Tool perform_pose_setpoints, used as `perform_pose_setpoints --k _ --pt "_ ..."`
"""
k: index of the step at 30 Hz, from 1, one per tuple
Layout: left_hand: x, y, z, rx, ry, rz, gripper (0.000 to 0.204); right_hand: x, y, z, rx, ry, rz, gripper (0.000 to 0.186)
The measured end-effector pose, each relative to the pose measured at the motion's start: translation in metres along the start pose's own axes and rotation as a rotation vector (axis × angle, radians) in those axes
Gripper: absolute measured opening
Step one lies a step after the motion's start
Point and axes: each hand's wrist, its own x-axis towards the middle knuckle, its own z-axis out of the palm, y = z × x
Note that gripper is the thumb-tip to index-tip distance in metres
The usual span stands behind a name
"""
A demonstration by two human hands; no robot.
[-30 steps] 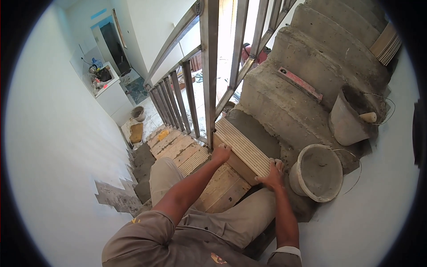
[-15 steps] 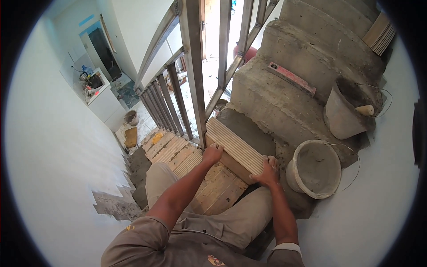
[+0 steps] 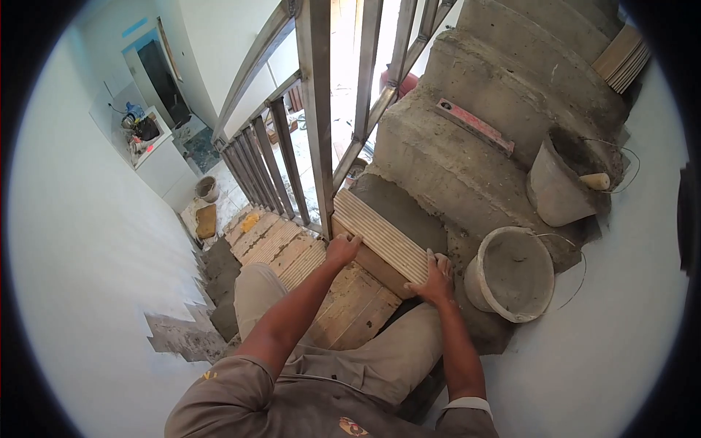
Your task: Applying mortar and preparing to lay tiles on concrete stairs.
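A beige stair tile with a ribbed top (image 3: 382, 232) lies across the step in front of me, its plain front board (image 3: 376, 268) facing my knees. At the board's upper edge, left of the middle, my left hand (image 3: 342, 250) is closed with its fingertips on the tile. My right hand (image 3: 437, 280) grips the tile's right end, thumb at the front and fingers over the end. Grey wet mortar (image 3: 409, 213) covers the tread just behind the tile. The tile's left end is close against a metal railing post (image 3: 318, 124). Its underside is hidden.
A bucket of grey mortar (image 3: 511, 274) stands right of my right hand. Behind it, a second bucket (image 3: 562, 182) holds a wooden-handled tool (image 3: 595, 181). A red spirit level (image 3: 475, 125) lies on a higher step, with stacked tiles (image 3: 623, 58) farther up. Tiled steps (image 3: 281, 252) descend at left.
The whole view has shifted slightly. Both hands keep their places on the stair tile, and the tile shows no clear movement against the step.
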Motion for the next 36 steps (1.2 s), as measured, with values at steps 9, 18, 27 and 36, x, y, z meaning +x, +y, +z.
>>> perform_pose_setpoints --k 9,18,27,36 --pt "-0.043 -0.045 -0.022 -0.291 -0.177 -0.068 0.044 0.002 -0.010 -0.004 -0.030 -0.054 0.034 0.121" --pt "-0.096 -0.138 -0.044 -0.498 -0.238 -0.312 0.038 0.002 -0.011 -0.002 -0.006 -0.070 0.030 0.123" --pt "-0.094 -0.146 -0.050 -0.563 -0.148 -0.282 0.036 -0.005 -0.012 0.014 -0.010 0.074 0.034 0.118" --pt "-0.090 -0.148 -0.051 -0.527 -0.211 -0.319 0.041 -0.007 -0.018 0.015 0.017 0.060 0.125 0.115"
